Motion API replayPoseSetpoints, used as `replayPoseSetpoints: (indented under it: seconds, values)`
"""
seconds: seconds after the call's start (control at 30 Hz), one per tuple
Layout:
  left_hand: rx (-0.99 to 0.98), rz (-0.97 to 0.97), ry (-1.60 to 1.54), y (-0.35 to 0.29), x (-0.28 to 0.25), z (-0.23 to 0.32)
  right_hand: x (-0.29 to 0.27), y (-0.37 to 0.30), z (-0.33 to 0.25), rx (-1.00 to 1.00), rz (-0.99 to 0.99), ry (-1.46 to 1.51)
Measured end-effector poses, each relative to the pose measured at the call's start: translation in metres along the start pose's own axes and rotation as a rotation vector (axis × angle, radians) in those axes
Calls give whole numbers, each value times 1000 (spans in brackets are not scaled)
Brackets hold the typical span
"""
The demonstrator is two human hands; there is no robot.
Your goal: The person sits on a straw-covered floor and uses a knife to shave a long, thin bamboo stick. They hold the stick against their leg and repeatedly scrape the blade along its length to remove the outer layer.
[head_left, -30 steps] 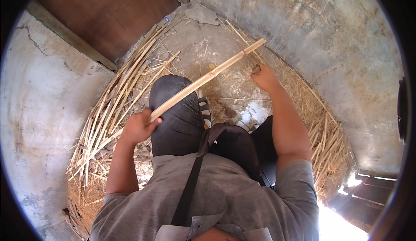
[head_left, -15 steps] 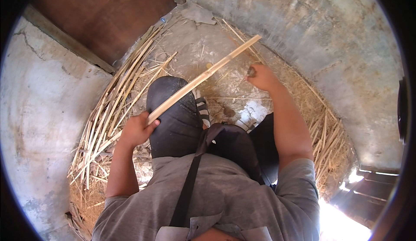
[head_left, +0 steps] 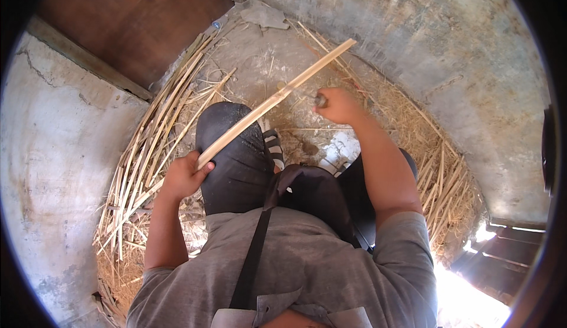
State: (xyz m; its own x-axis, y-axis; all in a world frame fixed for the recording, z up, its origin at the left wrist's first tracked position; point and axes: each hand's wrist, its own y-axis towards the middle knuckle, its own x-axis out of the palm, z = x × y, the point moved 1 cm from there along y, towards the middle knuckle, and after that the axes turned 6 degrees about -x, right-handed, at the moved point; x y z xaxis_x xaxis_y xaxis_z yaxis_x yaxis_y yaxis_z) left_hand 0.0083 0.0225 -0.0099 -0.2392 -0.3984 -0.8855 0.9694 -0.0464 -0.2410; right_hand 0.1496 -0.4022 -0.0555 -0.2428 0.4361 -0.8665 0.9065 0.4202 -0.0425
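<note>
My left hand (head_left: 184, 175) grips the near end of a long pale wooden strip (head_left: 277, 99). The strip slants up and away to the right over my dark-trousered left knee (head_left: 233, 151). My right hand (head_left: 338, 105) is a fist just right of the strip's middle, closed on a small dark tool handle (head_left: 321, 99) whose end touches the strip's edge. The rest of the tool is hidden by the hand. My striped sandal (head_left: 273, 146) shows below the strip.
A heap of long split cane strips (head_left: 147, 151) lies on the floor along the left concrete wall (head_left: 53, 151). Straw and shavings (head_left: 437, 174) cover the right side. A brown wooden door (head_left: 136, 21) stands at top left, and wooden slats (head_left: 502, 263) at lower right.
My right hand has slid a little along the strip toward me and to the left. The strip's far end has risen slightly. My left hand keeps its grip.
</note>
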Motion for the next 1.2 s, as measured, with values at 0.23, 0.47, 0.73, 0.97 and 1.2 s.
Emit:
replayPoseSetpoints:
  seconds: [0.23,0.47,0.73,0.97,1.2]
  values:
    - [-14,2,39,0,-1,3,-19,-8,29,259,172,77]
    - [38,25,83,-1,-2,4,-8,-5,-31,-68,-106,-217]
    - [36,30,3,1,2,-5,-9,-1,52,360,172,209]
    - [34,25,-5,0,2,-2,-9,-7,-11,75,-22,-12]
    - [58,71,20,-1,5,-5,7,2,6,50,-87,80]
